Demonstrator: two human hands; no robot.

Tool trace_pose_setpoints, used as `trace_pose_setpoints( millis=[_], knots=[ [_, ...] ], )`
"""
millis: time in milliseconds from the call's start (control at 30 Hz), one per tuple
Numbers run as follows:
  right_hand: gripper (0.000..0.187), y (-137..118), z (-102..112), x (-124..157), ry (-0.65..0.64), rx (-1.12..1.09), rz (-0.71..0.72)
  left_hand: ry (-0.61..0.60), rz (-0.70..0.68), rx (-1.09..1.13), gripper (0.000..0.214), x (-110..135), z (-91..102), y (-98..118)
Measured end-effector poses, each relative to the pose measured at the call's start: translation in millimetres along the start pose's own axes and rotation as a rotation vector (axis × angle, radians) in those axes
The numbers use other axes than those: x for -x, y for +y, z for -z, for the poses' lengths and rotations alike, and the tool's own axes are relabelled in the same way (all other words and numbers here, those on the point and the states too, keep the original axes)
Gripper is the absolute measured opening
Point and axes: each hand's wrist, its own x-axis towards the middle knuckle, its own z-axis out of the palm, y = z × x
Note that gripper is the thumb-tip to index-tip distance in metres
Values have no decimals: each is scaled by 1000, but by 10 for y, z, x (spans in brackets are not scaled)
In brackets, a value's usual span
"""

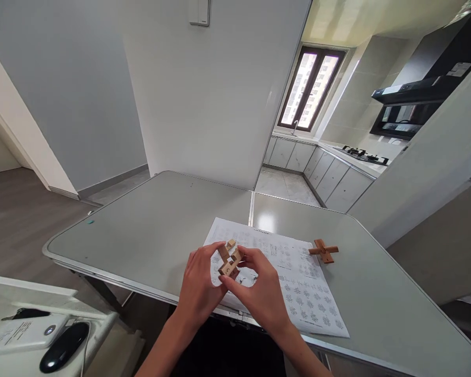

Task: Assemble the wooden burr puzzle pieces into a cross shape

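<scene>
My left hand [198,285] and my right hand [261,290] meet above the near edge of a grey folding table [141,230]. Both are closed on a small wooden interlocking puzzle [230,259] made of notched tan bars, held a little above the table. Under the hands lies a printed instruction sheet [298,283] with rows of small diagrams. A second wooden puzzle, a cross of bars [324,251], rests on the sheet's far right corner, apart from both hands.
At the lower left stands a white side surface [8,309] with a black computer mouse [63,346] and a white booklet [21,333]. Behind the table is a white wall panel. A kitchen with cabinets [329,175] opens at the right.
</scene>
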Motion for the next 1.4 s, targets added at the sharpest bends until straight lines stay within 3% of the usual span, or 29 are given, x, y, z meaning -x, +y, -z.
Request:
trace_pose_setpoints(
  millis=[167, 433, 600, 800, 900, 1033, 1133, 1267, 1400],
  knots=[
    [45, 40, -43, 42, 83, 125, -9, 58, -68, -58, 54, 35, -138, 162],
    [40, 24, -33, 25, 82, 107, -52, 71, -134, -1, 49, 70, -149, 257],
    [41, 31, -96, -5, 40, 75, -102, 62, -22, 57, 48, 127, -168, 217],
    [61, 212, -65, -117, -129, -45, -234, 18, 385, 183, 63, 186, -111, 140],
    [42, 420, 20, -248, -146, -51, -192, 8, 496, 219, 65, 165, -22, 78],
    [32, 750, -14, -423, -83, 199, -104, 10, 522, 227, 68, 139, 53, 2],
    [40, 926, -175, -512, -94, 243, -116, 16, 513, 232, 67, 145, 46, -31],
    [55, 1025, -404, -598, -98, 268, -130, -2, 491, 222, 65, 158, 10, -64],
    [48, 1038, -473, -647, -102, 215, -146, -15, 467, 216, 65, 151, 9, -86]
  ],
)
